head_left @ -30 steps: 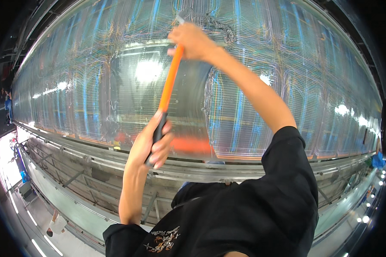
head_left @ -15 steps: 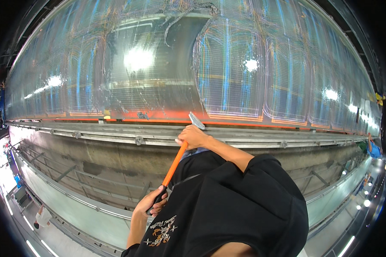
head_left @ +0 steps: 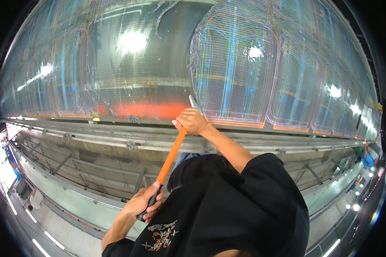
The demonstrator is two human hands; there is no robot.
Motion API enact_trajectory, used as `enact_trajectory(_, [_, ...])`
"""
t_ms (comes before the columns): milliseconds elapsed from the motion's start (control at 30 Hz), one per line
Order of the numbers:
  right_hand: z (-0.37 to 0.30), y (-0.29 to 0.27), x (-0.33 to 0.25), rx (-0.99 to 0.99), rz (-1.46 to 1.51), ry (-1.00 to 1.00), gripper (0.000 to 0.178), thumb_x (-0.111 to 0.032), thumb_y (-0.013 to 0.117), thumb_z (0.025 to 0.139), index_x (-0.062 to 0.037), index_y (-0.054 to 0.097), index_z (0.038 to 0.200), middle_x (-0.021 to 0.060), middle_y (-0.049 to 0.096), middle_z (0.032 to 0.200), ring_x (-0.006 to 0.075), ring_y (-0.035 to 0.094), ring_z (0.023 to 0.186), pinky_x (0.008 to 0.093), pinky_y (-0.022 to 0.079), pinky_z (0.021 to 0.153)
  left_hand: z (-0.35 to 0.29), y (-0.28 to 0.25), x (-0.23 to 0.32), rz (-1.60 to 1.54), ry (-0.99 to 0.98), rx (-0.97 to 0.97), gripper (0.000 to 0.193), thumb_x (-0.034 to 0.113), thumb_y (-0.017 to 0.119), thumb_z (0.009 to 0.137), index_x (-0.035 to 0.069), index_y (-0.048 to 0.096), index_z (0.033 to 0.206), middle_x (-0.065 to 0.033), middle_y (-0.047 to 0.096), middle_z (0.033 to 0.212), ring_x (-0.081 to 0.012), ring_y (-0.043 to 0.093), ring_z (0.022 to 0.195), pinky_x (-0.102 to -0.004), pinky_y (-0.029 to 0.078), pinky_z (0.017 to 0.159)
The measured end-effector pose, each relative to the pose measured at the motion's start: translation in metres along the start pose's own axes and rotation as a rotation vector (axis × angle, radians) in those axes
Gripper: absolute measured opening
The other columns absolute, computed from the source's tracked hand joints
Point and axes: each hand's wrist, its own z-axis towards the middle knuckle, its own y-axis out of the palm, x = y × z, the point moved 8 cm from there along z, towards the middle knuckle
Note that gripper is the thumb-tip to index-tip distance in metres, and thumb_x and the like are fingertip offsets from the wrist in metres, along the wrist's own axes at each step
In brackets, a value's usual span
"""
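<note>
Both my hands are on a long-handled scraper [head_left: 172, 154] with an orange shaft, black grip and metal blade. My left hand [head_left: 142, 201] wraps round the black grip at the lower end. Higher up, my right hand [head_left: 190, 121] clasps the shaft just behind the blade. The blade lies at the near edge of a large glossy panel [head_left: 124, 70], beside a bunched, clear-looking ridge of film or residue [head_left: 194, 49]. Fine coloured lines cover the panel right of this ridge; to its left is a smoother grey area. Whether the blade presses on the panel, I cannot tell.
A metal rail [head_left: 98, 132] runs along the panel's near side, with a sunken strip of metal framing [head_left: 94, 165] behind it. A loose curled strand [head_left: 162, 19] lies on the panel. Other people are at the far left and far right [head_left: 367, 159].
The scraper's blade and my right hand have moved forward onto the panel's near edge. My left hand has shifted left and slightly down in the picture, still on the grip. The view has shifted slightly.
</note>
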Motion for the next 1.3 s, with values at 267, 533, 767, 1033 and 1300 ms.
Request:
enact_trajectory(267, [0.134,-0.024,0.102,0.233,-0.035,-0.033,0.035,-0.018,0.069,0.087,-0.0103,0.051,0.058,0.0040,0.052,0.051,0.0207,0.053,0.047,0.0343,0.041,0.048,-0.049,0.030,0.178,-0.059,-0.038,0.137,0.053,0.055,0.038,0.106,0.008,0.043,0.083,0.0012,0.035,0.047,-0.0102,0.034,0.028,-0.0277,0.036,0.026])
enact_trajectory(533, [0.268,-0.146,0.274,0.217,-0.305,-0.227,0.042,-0.023,0.061,0.095,-0.0120,0.050,0.056,0.0053,0.055,0.053,0.0236,0.056,0.048,0.0386,0.046,0.050,0.028,0.075,0.350,-0.154,0.234,-0.027,0.050,0.052,0.031,0.108,0.011,0.043,0.082,0.0036,0.036,0.043,-0.0083,0.030,0.024,-0.0263,0.028,0.020])
enact_trajectory(767, [0.266,-0.132,0.268,-0.081,-0.267,-0.026,0.051,-0.032,0.050,0.102,-0.0142,0.050,0.054,0.0091,0.053,0.054,0.0317,0.053,0.049,0.0432,0.045,0.053,0.036,0.094,0.327,-0.307,0.288,-0.225,0.046,0.053,0.036,0.107,0.013,0.045,0.085,0.0070,0.034,0.047,-0.0065,0.029,0.026,-0.0262,0.030,0.022])
enact_trajectory(1033, [0.105,0.028,0.059,-0.134,-0.031,0.020,0.049,-0.032,0.055,0.097,-0.0121,0.052,0.052,0.0110,0.054,0.052,0.0337,0.054,0.054,0.0453,0.040,0.056,0.002,-0.003,0.057,-0.561,0.167,-0.198,0.048,0.055,0.035,0.106,0.012,0.047,0.087,0.0040,0.038,0.048,-0.0079,0.032,0.027,-0.0265,0.029,0.024])
enact_trajectory(1300, [-0.077,0.039,-0.056,-0.010,-0.058,0.195,0.040,-0.026,0.062,0.095,-0.0128,0.055,0.058,0.0057,0.055,0.055,0.0268,0.056,0.056,0.0393,0.042,0.062,0.024,-0.031,-0.108,0.034,0.084,0.068,0.052,0.059,0.040,0.104,0.011,0.047,0.084,0.0053,0.034,0.048,-0.0058,0.027,0.030,-0.0230,0.024,0.026])
